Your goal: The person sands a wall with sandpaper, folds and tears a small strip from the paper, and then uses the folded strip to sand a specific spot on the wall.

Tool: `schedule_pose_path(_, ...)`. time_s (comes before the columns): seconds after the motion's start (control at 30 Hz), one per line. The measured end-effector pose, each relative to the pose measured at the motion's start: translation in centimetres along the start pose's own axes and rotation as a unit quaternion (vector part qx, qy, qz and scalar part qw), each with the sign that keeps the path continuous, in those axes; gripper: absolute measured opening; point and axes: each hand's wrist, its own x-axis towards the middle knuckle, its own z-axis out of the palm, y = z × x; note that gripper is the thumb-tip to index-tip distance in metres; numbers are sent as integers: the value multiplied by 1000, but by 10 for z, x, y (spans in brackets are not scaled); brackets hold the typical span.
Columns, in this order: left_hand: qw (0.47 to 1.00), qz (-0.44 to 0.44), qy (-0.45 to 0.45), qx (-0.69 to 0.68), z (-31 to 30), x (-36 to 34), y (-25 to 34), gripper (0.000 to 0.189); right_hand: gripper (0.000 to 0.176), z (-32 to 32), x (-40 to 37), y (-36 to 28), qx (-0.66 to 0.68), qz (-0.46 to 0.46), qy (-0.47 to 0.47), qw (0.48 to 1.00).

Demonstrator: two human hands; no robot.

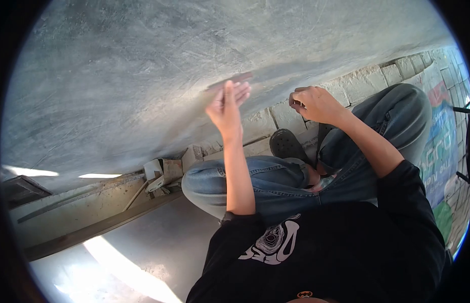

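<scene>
My left hand (227, 112) is raised to the grey plastered wall (119, 81), its fingers bent around a thin, flat brown piece (242, 77). One long edge of the piece lies along or very near the wall; motion blur and the hand hide most of it. To the right, my right hand (317, 104) hangs in front of the wall's lower edge with its fingers curled in. What those fingers hold, if anything, is hidden. My bent knees in blue jeans (204, 184) are below both hands.
Bare white bricks (364, 83) run along the wall's foot. A dark clog (287, 145) is close to them. Broken blocks (164, 174) sit by a wooden beam (93, 227) on the left. A printed banner (437, 129) lies over bricks at right.
</scene>
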Motion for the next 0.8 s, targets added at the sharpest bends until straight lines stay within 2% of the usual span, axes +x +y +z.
schedule_pose_path(0.03, 999, 33, 17, 4, 0, 1, 4, 26, 5, 1, -1, 1, 2, -2, 4, 1000)
schedule_pose_path(0.13, 999, -18, -4, 37, -1, -2, -10, 26, 5, 2, -3, 6, -10, 30, -23, 999)
schedule_pose_path(0.17, 999, -40, -4, 5, 0, -2, -17, 27, 5, 2, -3, 6, -11, 28, -24, 999)
schedule_pose_path(0.3, 999, -2, 2, 41, 2, 1, 0, 29, 6, 0, 0, 4, -18, 6, -2, 1000)
schedule_pose_path(0.4, 1000, -14, 20, -8, -3, -2, -4, 29, 7, 3, -5, 0, -6, 9, -11, 1000)
schedule_pose_path(0.47, 998, -67, 0, -11, 0, -3, -18, 29, 7, 1, -5, 1, -11, 12, -7, 1000)
schedule_pose_path(0.5, 998, -65, -1, -12, 1, -3, -14, 29, 6, 2, -4, 2, -24, 7, -9, 1000)
schedule_pose_path(0.57, 1000, 6, 5, 6, 4, -3, -5, 30, 6, 0, -1, 5, -38, 5, -8, 999)
schedule_pose_path(0.6, 1000, 4, 2, 7, 5, -2, -8, 30, 7, 0, 0, 4, -19, 0, 2, 1000)
schedule_pose_path(0.67, 999, -40, 9, 16, 4, -4, -18, 29, 9, 3, -5, 4, 3, -3, 3, 1000)
schedule_pose_path(0.8, 998, -66, 7, -24, 8, -5, -24, 28, 9, 7, -5, 9, -20, -11, 5, 1000)
